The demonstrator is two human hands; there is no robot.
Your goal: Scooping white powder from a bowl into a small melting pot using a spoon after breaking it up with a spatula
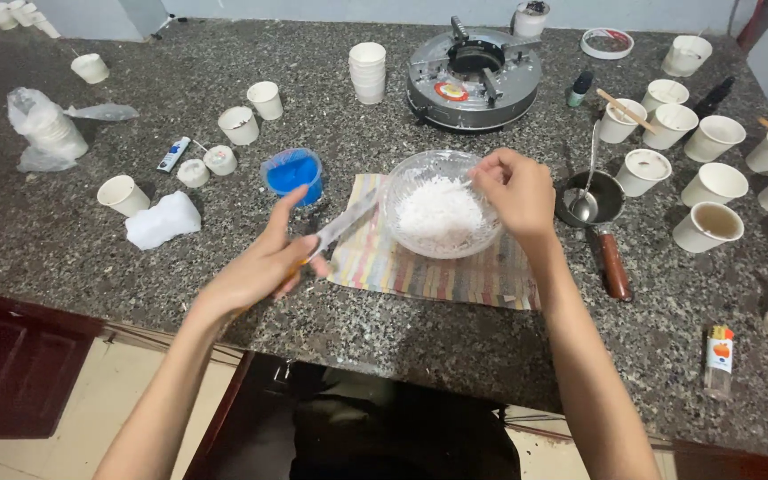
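Head view, both hands over the granite counter (64, 231). I note the left hand (264, 262) closed around the orange handles of a pair of scissors (335, 229); thumb raised, fingers wrapped, so a firm but not full fist. The blades are blurred, and I cannot tell whether they stand open or closed.

Right hand (517, 191) sits at the far right rim of the glass bowl (442, 218), fingertips pinched together. I cannot tell whether anything thin is held in that pinch; nothing shows clearly between the fingers.

Position of things: the scissors lie in the air just left of the bowl, over the near left corner of the striped cloth (420, 267) on which the bowl stands. The bowl holds white flakes (440, 212). A blue cup (292, 173) stands just beyond the scissors.

Orientation: the long axis of the scissors runs diagonally, handles low and near at the left hand, tips up and to the right, pointing at the left wall of the bowl and close to touching it.

Risks, as I judge them:
- Tips so near the glass could knock the rim and slide the bowl on the cloth, spilling flakes.
- The blades point toward the right hand across the bowl; a reach across would put its fingers in line with the tips.
- A backward swing of the left elbow could tip the blue cup.
- The small pan with spoon (587, 197) sits just beside the right wrist; a sideways move could catch it.
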